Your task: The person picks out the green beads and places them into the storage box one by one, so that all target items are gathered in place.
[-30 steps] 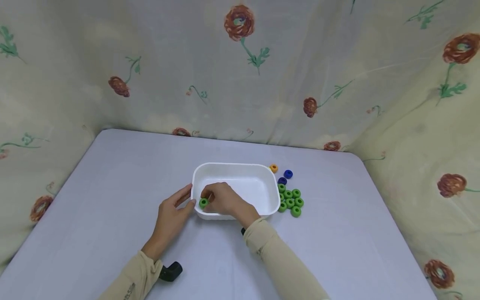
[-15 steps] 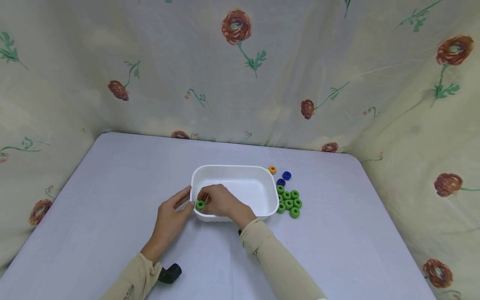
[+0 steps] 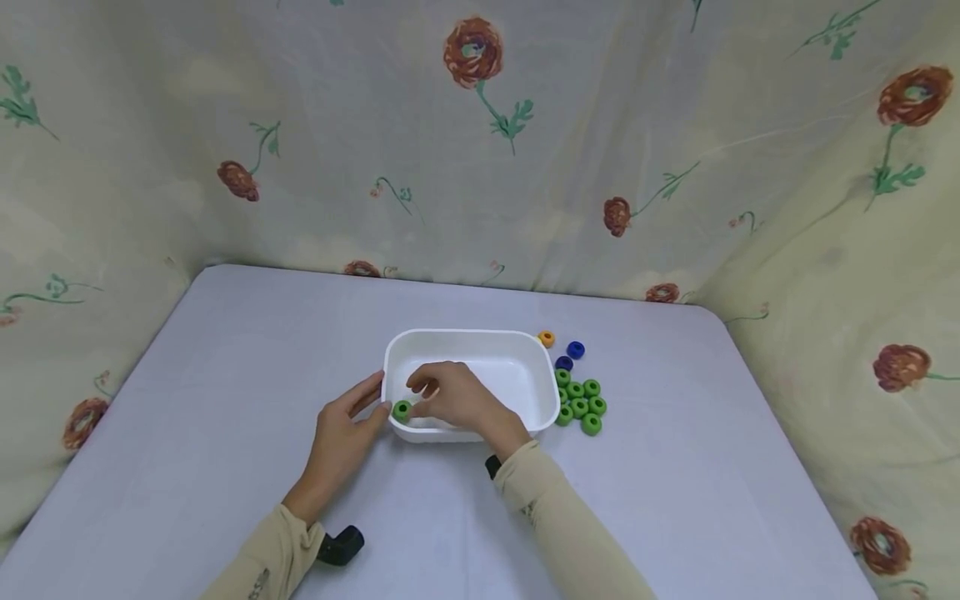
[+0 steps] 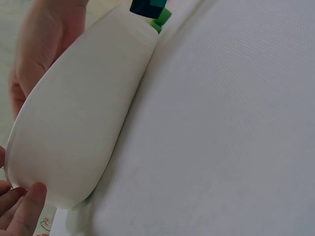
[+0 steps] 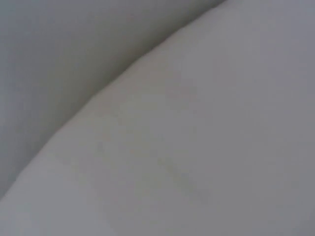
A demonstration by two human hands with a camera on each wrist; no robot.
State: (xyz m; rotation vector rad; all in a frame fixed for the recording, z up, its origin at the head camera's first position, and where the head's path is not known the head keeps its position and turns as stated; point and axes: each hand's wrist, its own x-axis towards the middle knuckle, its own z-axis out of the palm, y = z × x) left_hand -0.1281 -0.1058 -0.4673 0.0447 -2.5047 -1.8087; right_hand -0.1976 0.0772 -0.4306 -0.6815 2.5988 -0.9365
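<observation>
A white rectangular tray stands on the table. A green bead with a dark hole lies in its near left corner. My right hand is over the tray, just right of that bead; its index finger is lifted off and the thumb tip is close to it. Whether the thumb touches the bead I cannot tell. My left hand rests its fingers and thumb against the tray's outer left end, and the left wrist view shows those fingertips on the wall. Only blurred white surfaces fill the right wrist view.
Several green beads lie close together against the tray's right side. Behind them are two blue beads and an orange bead. A floral curtain encloses the white table at the back and sides.
The green bead was pinched in my right hand and set down in the near left corner. My right fingers have since opened and drawn slightly right. The left hand stays at the tray.
</observation>
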